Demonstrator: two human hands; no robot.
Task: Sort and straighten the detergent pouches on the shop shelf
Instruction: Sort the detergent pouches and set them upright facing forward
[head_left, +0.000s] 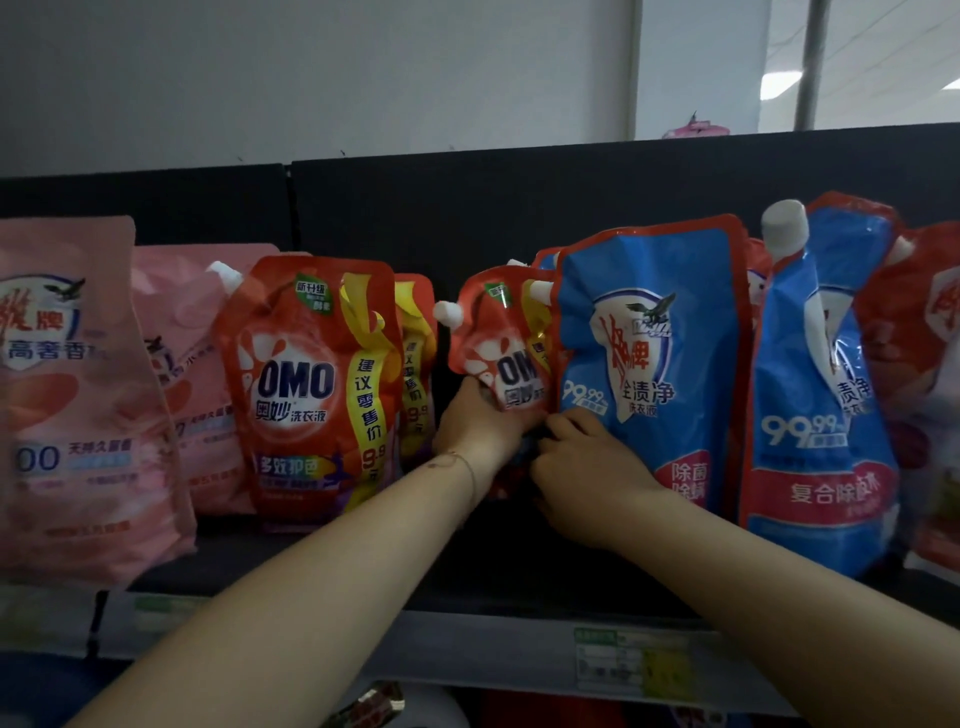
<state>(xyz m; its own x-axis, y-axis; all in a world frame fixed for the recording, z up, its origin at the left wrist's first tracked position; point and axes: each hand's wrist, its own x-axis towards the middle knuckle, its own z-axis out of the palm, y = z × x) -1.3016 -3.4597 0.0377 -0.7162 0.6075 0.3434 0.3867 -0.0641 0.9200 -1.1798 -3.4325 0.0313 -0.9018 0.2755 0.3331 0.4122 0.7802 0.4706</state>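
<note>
Centrally on shelf (519, 571), red OMO pouch (501, 343) sits between upright OMO pouch (311, 389) at left and blue pouch (649, 364) at right — long axis tilted, spout up-left. Left hand (475, 423) nearer, fingers clamped on lower left edge. Right hand (587, 460) curled at lower right — grip unclear; pouch bottom hidden behind hands.
</note>
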